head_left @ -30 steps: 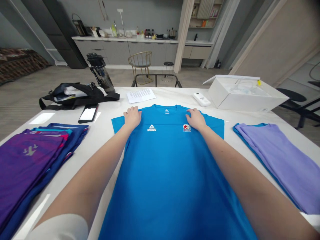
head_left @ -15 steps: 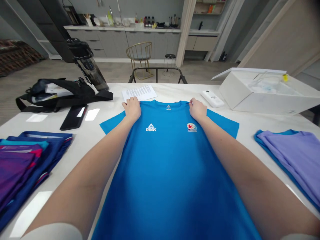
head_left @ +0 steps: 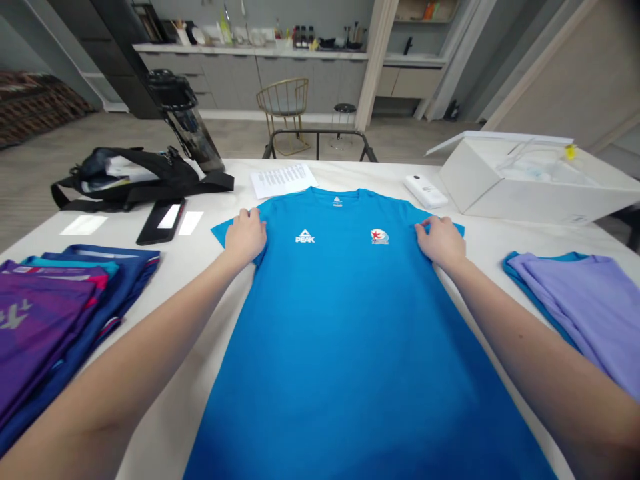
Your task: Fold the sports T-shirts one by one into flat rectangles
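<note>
A blue T-shirt (head_left: 340, 320) lies spread flat, front side up, its collar at the far side and its lower part running toward me. White lettering sits on one side of its chest and a round red-and-white badge on the other. My left hand (head_left: 246, 237) is closed on the left sleeve near the armpit, fingertips curled over the cloth. On the opposite side my right hand (head_left: 441, 240) pinches the right sleeve by the armpit, thumb against the fabric. The tips of the left fingers are partly hidden.
Folded clothes (head_left: 45, 320) are stacked at left, a purple folded shirt (head_left: 580, 293) at right. Behind stand a black bag (head_left: 135, 177), a phone (head_left: 163, 222), a bottle (head_left: 187, 120), a printed sheet (head_left: 283, 180), a white device (head_left: 425, 192) and an open white box (head_left: 530, 193) on the table (head_left: 175, 373).
Both hands have moved outward and toward me, from the shoulders beside the collar to the sleeves by the armpits. The view has shifted slightly.
</note>
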The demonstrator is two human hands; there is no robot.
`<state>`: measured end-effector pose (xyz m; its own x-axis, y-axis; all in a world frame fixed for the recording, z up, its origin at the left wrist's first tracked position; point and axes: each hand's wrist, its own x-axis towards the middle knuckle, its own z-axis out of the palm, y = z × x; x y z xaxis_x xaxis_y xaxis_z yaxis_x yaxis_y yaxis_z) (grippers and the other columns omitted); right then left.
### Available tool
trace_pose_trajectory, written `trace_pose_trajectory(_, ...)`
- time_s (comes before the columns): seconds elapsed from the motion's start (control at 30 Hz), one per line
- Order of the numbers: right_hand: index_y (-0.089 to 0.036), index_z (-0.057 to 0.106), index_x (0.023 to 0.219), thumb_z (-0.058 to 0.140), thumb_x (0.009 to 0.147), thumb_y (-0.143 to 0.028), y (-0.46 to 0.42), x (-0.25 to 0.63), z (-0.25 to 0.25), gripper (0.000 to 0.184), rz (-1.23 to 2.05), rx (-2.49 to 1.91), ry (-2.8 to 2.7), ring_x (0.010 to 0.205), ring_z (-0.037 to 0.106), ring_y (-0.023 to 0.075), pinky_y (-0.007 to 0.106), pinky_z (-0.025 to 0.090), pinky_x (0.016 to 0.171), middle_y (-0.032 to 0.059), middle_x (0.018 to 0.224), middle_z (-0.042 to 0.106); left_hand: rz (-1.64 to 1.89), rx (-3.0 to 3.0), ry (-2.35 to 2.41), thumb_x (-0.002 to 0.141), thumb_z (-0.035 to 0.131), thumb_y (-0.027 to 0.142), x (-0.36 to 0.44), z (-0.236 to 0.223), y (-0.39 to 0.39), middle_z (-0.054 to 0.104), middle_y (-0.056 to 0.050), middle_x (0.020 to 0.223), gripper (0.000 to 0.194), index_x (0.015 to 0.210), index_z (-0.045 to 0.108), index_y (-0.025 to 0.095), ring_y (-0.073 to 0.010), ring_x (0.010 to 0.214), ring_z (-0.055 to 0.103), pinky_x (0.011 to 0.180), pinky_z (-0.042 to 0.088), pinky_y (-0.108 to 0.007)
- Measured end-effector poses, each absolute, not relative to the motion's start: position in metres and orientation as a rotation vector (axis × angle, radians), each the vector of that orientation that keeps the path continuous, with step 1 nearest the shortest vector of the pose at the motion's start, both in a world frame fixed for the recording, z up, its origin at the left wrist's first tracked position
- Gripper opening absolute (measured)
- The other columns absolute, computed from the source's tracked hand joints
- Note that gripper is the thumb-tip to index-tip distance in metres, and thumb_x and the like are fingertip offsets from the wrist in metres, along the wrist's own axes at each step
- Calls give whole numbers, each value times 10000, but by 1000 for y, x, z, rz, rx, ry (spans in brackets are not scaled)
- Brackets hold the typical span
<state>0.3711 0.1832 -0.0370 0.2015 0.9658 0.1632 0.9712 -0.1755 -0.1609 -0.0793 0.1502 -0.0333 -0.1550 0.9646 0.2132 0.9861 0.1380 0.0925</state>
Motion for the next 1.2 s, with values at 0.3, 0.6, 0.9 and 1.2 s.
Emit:
trace_pose_trajectory(0.3,-288,532,1483,227,1038,-526,155,406,-45,590,-41,-2366,-1909,1298,468,392,641,394,1028,180,1445,510,-75,-1953,-2325,1031,277,354,-130,-42,147,572,-216,1381,468,1328,571,145,-388,1267,513,1002,427,-528)
trace_pose_trajectory(0.6,-267,516,1493,212,1043,-528,162,417,-39,603,-44,-2334,-1942,1339,445,395,709,282,1096,164,1495,503,-190,-2002,-2216,1044,246,323,-134,-31,151,496,-149,1532,490,1424,538,217,-330,1403,445,1161,278,-564)
trace_pose_trajectory(0.9,-207,553,1445,288,1048,-499,61,307,-25,560,-2,-1741,-2297,1402,433,313,496,319,1174,150,1524,503,-419,-2561,-1831,1053,290,412,-22,-22,51,438,-108,1603,538,1504,501,209,-268,1471,411,1228,317,-452)
trace_pose_trajectory(1.2,-369,288,1624,198,1000,-720,-16,314,-49,722,194,-2045,-2277,1561,167,375,727,111,1191,41,1704,213,-230,-2528,-2069,980,218,706,13,-50,-53,205,-5,1702,713,1619,266,394,-331,1585,133,1263,90,-641)
